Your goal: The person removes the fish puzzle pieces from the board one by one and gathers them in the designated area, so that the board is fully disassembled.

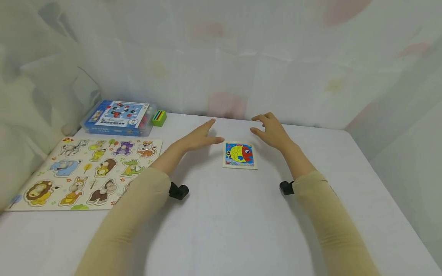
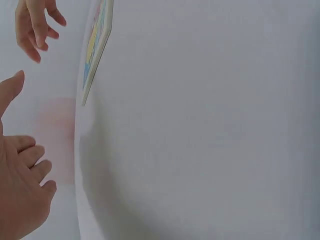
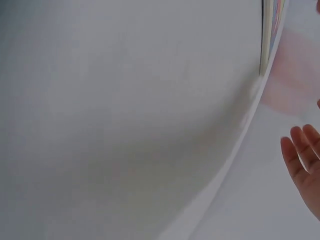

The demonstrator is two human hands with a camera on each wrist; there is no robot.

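Observation:
A small square fish puzzle [image 1: 239, 155], yellow, red and blue with a pale frame, lies flat on the white table between the two hands. To its left, my left hand [image 1: 199, 138] hovers with fingers extended and thumb stretched toward the puzzle's upper left corner. My right hand [image 1: 272, 132] is raised at the puzzle's upper right, its fingers loosely bent and nothing in them. In the left wrist view the puzzle [image 2: 97, 47] shows edge-on, beyond the thumb of the left hand [image 2: 22, 185]. Only part of the right hand [image 3: 307, 160] appears in the right wrist view.
On the left lies a large animal puzzle board [image 1: 83, 172] with knobbed pieces. Behind it sits a blue and clear plastic box [image 1: 119, 118] with a molecule picture, beside a small green block with coloured stripes [image 1: 159, 118]. A pale curtain [image 1: 221, 57] hangs along the table's back edge.

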